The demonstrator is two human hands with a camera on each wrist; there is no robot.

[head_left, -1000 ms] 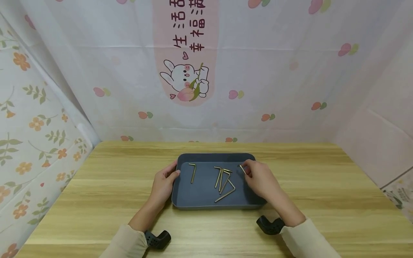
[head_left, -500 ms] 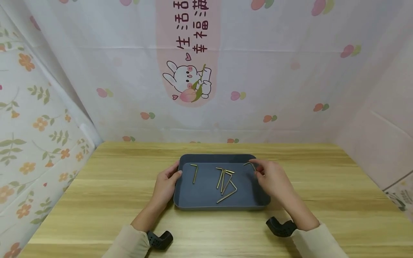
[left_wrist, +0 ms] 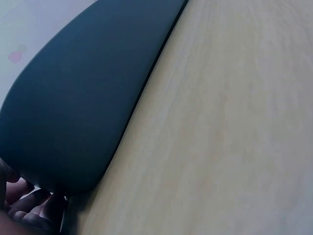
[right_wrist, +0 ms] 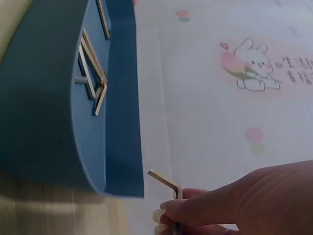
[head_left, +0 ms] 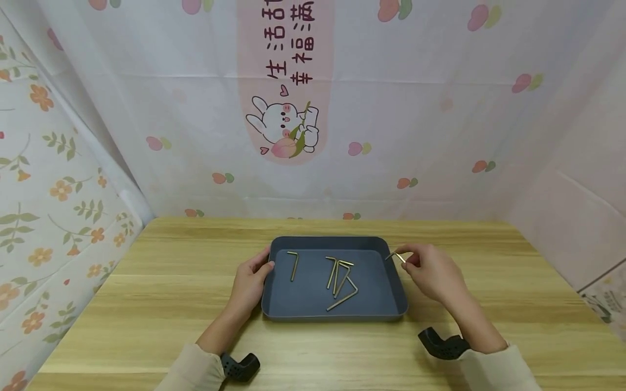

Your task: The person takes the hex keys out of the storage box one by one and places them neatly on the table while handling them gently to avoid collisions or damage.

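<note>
A white patterned cloth (head_left: 415, 119) hangs behind the tray, which sits flat on one wooden table (head_left: 186, 271). There is a single grey-blue tray (head_left: 371, 288). Two hands flank it: the left hand (head_left: 249, 281) holds its left side, thumb at the rim; the right hand (head_left: 435, 271) is just past its right rim, toward the far corner, with thumb and fingers clamped on one gold-coloured hex key (right_wrist: 164, 180). The long arm lies inside that grip, and the bent short arm sticks out toward the tray; whether it touches the rim I cannot tell. Five more keys lie inside the tray: one lone key (head_left: 295, 266) at its far left, four bunched keys (head_left: 342, 301) around its middle.
</note>
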